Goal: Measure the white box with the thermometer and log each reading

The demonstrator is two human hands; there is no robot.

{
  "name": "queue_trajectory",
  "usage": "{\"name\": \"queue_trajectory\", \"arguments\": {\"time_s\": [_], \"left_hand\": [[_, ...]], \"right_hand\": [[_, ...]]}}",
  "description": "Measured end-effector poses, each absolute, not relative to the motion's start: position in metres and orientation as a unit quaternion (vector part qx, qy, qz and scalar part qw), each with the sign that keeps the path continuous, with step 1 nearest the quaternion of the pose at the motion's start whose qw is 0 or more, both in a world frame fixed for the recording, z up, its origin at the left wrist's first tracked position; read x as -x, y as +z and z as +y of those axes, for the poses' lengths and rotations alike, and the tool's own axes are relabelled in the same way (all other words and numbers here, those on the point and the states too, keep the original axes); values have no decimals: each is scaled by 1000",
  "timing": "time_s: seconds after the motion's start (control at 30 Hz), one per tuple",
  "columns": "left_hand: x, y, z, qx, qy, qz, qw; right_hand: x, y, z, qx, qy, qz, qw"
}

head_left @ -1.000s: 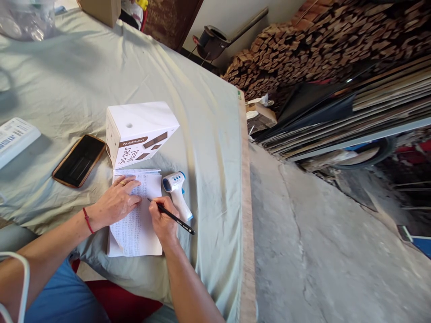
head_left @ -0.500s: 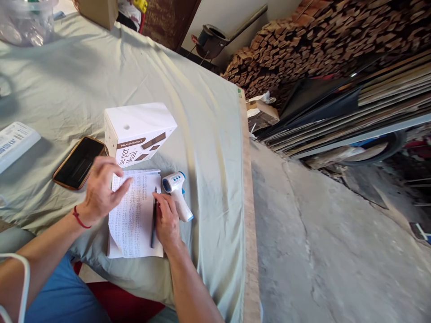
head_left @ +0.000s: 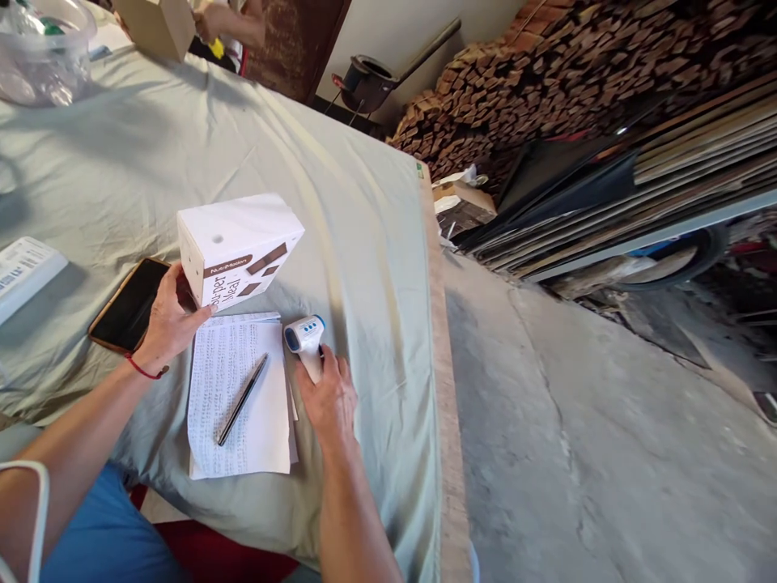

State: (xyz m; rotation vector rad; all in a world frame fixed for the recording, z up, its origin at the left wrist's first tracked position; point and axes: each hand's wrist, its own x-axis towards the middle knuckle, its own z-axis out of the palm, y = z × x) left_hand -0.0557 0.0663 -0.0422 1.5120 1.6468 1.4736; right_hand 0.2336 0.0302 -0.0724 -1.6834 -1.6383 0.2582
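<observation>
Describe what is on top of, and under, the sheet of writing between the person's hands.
A pen lies slantwise on top of the sheet, hiding a strip of it. Beneath, more paper peeks out at the right edge; the rest underneath is covered.

Handwriting [head_left: 212, 364] on white paper [head_left: 273, 429] too small to read; lower handle of white-and-blue pistol-shaped thermometer [head_left: 307, 336] hidden in right hand [head_left: 333, 397]; clear round plastic tub [head_left: 73, 38] cut off left

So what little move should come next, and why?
Perhaps lift the white-and-blue plastic thermometer gun: the right hand is around its handle, and the slim black-and-silver pen lies on the white written-on paper, not in that hand.
</observation>
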Motion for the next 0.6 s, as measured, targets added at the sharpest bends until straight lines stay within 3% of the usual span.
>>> {"name": "queue_trajectory", "arguments": {"time_s": [0.17,0.27,0.6], "left_hand": [[44,-23,55,-484,574,546,372],[35,-16,47,-480,552,524,435],[33,-9,41,-521,513,513,451]], "right_hand": [[-218,-59,14,564,366,-561,483],[-206,-52,4,464,484,-548,500],[-197,-40,7,444,500,-575,472]]}}
